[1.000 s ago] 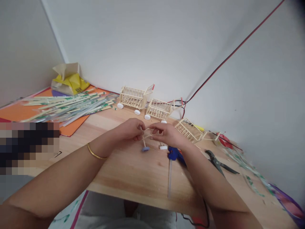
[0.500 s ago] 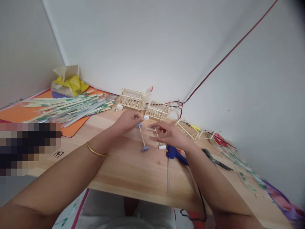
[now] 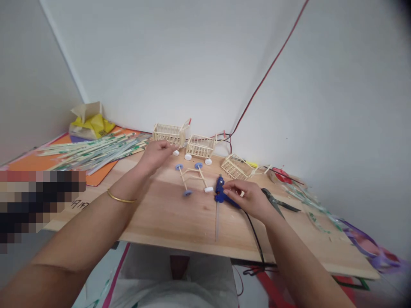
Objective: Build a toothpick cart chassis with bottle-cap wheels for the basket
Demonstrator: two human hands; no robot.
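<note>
A small stick frame with round wheels [image 3: 192, 179] lies flat on the wooden table [image 3: 180, 218], free of both hands. My left hand [image 3: 156, 155] hovers just left of it, near a finished stick cart [image 3: 168, 134], fingers loosely curled with nothing visible in them. My right hand [image 3: 248, 199] rests on the blue glue gun [image 3: 221, 192], fingers curling round its body. A clear glue stick [image 3: 217, 220] pokes out of the gun toward me.
Two more stick carts [image 3: 199, 147] [image 3: 236, 167] stand near the wall corner. A pile of wrapped chopsticks [image 3: 96, 147] lies on orange paper at the left, a yellow bag [image 3: 90, 122] behind it. Pliers [image 3: 278, 202] and scraps lie at the right. A red wire runs up the wall.
Both hands let go of the wheeled frame, which now lies on the table. My right hand moved right onto the glue gun; my left hand drew back toward the far cart.
</note>
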